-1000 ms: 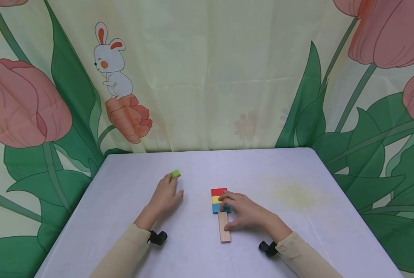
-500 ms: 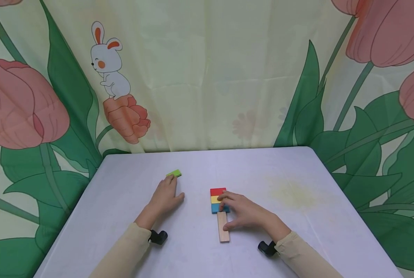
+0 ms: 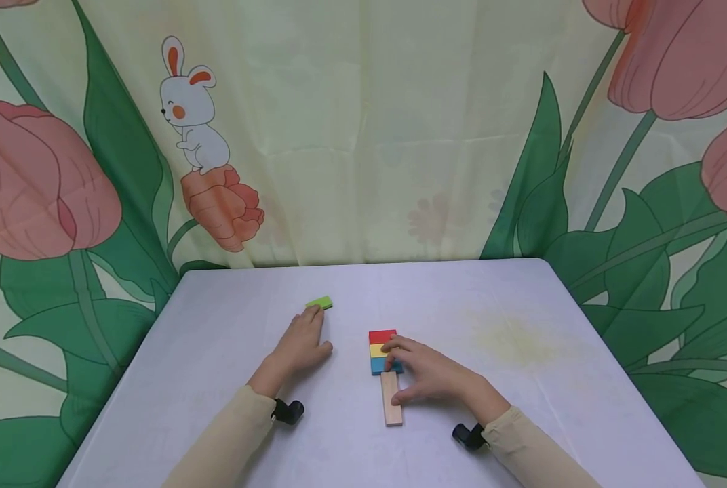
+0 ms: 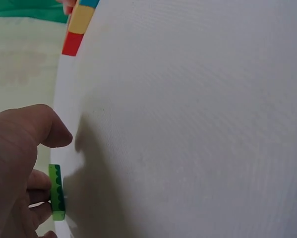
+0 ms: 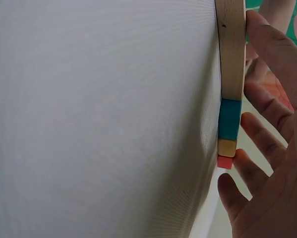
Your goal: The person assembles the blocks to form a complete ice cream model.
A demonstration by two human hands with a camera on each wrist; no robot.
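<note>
Up the table at left, fingertips of my left hand [image 3: 301,346] rest on a green block [image 3: 321,301] with its fingers fairly straight. That block's scalloped dark-green side shows in the left wrist view, thumb apart from it. A red block [image 3: 380,337], a yellow block [image 3: 376,350] and a blue block [image 3: 378,365] lie flat in a touching stack. Below the blue one, a long plain wooden block [image 3: 390,407] runs toward me. My right hand [image 3: 433,369] lies over their right side, fingers loosely bent, fingertips at the coloured blocks and thumb at the wooden block.
A white cloth covers the table [image 3: 461,291], with a yellowish stain at right. Behind it hangs a curtain [image 3: 363,135] printed with tulips and a rabbit. Each wrist wears a small black camera [image 3: 288,411].
My left hand has slid the green block to the right across the table, toward the coloured blocks. The right hand and the blocks under it have stayed in place.
</note>
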